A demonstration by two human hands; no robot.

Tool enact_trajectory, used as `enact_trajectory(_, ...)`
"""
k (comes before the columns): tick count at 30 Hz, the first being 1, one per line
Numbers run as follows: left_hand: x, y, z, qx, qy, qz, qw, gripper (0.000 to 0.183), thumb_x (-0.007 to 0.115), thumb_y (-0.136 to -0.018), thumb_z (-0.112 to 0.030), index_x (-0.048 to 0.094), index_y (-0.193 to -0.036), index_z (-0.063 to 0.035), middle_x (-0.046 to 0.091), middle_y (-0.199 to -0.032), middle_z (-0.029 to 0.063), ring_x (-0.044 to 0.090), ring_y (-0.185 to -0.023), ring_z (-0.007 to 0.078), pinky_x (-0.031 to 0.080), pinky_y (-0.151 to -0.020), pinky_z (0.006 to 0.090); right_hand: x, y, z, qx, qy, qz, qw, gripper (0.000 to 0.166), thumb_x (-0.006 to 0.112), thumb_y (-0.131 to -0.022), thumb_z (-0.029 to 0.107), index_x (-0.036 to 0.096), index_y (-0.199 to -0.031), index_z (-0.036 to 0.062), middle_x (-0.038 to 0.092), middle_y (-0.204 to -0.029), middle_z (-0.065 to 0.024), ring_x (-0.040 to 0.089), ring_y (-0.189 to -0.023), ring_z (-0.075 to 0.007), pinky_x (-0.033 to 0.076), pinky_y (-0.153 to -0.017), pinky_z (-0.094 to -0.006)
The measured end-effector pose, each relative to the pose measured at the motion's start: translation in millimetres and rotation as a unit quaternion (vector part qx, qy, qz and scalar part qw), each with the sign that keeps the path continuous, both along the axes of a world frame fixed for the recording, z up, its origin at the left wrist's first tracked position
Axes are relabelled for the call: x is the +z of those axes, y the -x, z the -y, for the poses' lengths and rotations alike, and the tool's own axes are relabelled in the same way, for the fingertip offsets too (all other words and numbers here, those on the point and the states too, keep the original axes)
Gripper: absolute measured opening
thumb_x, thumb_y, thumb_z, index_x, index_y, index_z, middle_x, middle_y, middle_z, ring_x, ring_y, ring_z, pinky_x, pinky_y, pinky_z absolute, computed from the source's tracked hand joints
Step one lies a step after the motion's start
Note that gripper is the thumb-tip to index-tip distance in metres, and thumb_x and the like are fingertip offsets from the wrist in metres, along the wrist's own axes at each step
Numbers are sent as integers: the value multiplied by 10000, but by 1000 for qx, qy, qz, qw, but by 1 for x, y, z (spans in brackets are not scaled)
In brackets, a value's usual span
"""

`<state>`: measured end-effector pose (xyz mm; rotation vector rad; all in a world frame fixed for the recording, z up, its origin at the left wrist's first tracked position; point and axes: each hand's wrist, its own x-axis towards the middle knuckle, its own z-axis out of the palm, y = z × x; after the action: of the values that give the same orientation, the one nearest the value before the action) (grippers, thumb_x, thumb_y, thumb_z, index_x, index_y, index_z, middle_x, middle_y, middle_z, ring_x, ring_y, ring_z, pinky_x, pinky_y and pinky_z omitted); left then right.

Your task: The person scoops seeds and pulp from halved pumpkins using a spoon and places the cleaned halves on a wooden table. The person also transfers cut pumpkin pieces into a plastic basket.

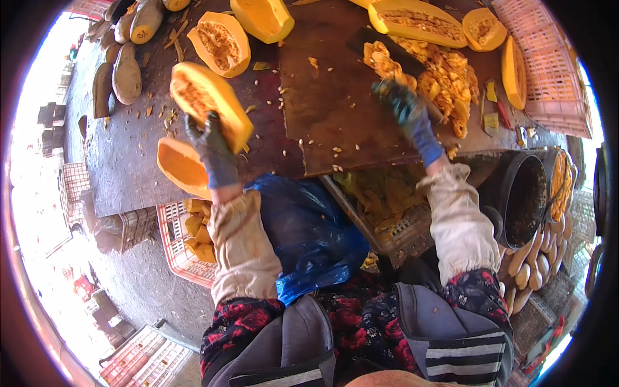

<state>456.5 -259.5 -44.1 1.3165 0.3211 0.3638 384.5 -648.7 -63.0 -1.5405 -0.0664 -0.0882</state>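
Observation:
My left hand (211, 143), in a dark and blue work glove, grips a peeled pumpkin half (216, 101) with stringy pulp in its hollow. Just below it lies a hollowed pumpkin half (180, 164). My right hand (404, 106), gloved alike and blurred, is closed near a clump of orange pulp (382, 60); whether it holds a tool cannot be seen. Beside it, a heap of pulp and seeds (447, 80) lies on the brown board (329, 111). More halves rest at the far side, among them one with pulp (220, 43) and a long one (416, 22).
Unpeeled pumpkins (127, 72) lie at the far left. A pink plastic crate (544, 72) stands at the right, above a black bucket (524, 198). Below the table edge are a crate of pumpkin pieces (181, 256), a blue plastic bag (309, 232) and a crate of peelings (382, 208).

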Motion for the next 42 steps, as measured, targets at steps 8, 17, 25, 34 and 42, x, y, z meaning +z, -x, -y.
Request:
enact_trajectory(8,4,52,114,-288,-413,25,864,714,704,-827,7,396,-1463,-97,606,-1313,177,629,-1148,268,501,-960,367,41,20,-11,12,360,158,920,390,565,-973,162,552,-1361,138,730,-995,-99,705,-735,-213,553,-606,-353)
enact_trajectory(17,1,87,121,-278,123,-105,947,529,669,-886,11,480,-1378,-33,645,-1113,140,672,-964,217,596,-794,311,16,23,-30,-65,512,84,852,385,580,-961,352,580,-1326,233,643,-662,-144,635,-586,-340,502,-537,-442)
enact_trajectory(25,-15,105,176,-154,157,-48,974,484,765,-814,-31,555,-1249,-3,657,-1022,76,653,-873,176,563,-749,326,-10,11,-46,-149,519,56,840,334,571,-952,313,595,-1281,262,648,-655,-146,630,-575,-356,497,-534,-466)
enact_trajectory(34,14,65,115,-257,160,-150,941,261,639,-884,-45,622,-1129,42,670,-947,125,683,-771,251,577,-604,341,43,-21,-23,-13,668,128,733,351,520,-946,199,577,-1290,166,703,-810,-134,688,-678,-303,537,-561,-427)
enact_trajectory(42,16,47,101,-284,105,-179,936,278,629,-873,-66,617,-1127,45,664,-904,122,679,-684,248,557,-514,326,74,-90,-6,28,812,97,575,167,491,-932,145,551,-1078,90,729,-875,-145,730,-776,-315,561,-589,-461)
